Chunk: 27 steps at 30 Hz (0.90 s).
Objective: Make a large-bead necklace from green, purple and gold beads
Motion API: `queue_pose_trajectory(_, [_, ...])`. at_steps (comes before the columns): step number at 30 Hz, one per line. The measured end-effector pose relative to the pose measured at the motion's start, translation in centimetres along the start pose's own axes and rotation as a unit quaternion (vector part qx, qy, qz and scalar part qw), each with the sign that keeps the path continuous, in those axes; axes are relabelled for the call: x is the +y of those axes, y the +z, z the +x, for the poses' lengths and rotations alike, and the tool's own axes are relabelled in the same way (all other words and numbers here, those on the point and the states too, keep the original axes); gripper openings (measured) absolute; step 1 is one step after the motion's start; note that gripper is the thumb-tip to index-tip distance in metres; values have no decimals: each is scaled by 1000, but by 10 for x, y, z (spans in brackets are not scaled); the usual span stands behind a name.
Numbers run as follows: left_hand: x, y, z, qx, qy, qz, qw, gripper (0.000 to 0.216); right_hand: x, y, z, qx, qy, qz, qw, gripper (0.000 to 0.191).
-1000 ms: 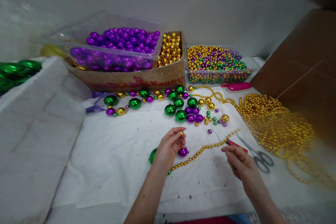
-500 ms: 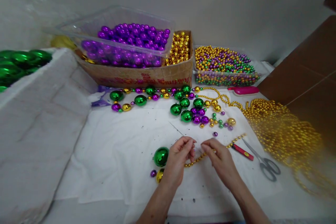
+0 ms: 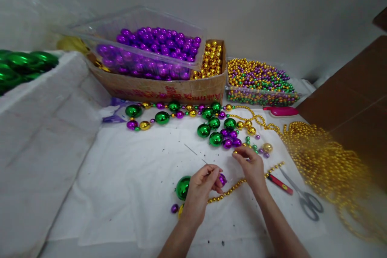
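My left hand (image 3: 203, 185) is closed, pinching a thin needle whose tip sticks up to the left, with a purple bead (image 3: 223, 179) against its fingertips. A big green ball (image 3: 183, 187) lies just left of that hand. My right hand (image 3: 250, 165) reaches toward the loose small beads (image 3: 255, 147), fingertips pinched together on something too small to name. A strand of small gold beads (image 3: 234, 188) runs on the white cloth (image 3: 136, 177) under both hands.
A strung row of green, purple and gold balls (image 3: 169, 113) lies beyond. Behind it are a tub of purple balls (image 3: 151, 50), a cardboard box (image 3: 169, 88) with gold balls, and a tray of mixed small beads (image 3: 260, 78). Scissors (image 3: 304, 197), a red tool (image 3: 279, 184) and piled gold strands (image 3: 326, 157) lie right.
My right hand left the gold strand and moved up toward the loose beads. The left hand stayed put with the needle and purple bead.
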<state>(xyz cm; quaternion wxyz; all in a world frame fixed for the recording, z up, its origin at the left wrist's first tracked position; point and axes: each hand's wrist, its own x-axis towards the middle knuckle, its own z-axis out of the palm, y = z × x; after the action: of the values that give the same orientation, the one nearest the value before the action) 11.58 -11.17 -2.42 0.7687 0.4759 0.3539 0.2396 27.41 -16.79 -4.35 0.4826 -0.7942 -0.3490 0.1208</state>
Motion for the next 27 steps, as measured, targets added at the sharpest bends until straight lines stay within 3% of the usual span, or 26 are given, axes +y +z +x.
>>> queue_pose_trajectory(3, [1,1,1,-8,-2,-3,1000,24,-6,-16,-13,0,5,58,998,25])
queue_pose_trajectory(8, [1,6,1,-11,-4,-3,1000,25,-18,-30,-35,-1,32,211,977,15])
queue_pose_trajectory(11, [0,8,1,-9,-8,-6,1000,25,-21,-33,-44,-20,75,317,945,17])
queue_pose_trajectory(15, [1,10,-1,-5,-14,-8,1000,25,-19,-37,-51,-59,104,460,880,17])
queue_pose_trajectory(19, [3,12,-4,11,-16,-9,1000,26,-16,-42,-54,-76,117,520,843,20])
queue_pose_trajectory(24, [9,17,-7,29,-19,-9,999,28,-14,-44,-59,-70,116,534,835,17])
queue_pose_trajectory(27, [12,19,-8,29,-31,-3,999,33,-13,-57,-53,-33,100,474,874,15])
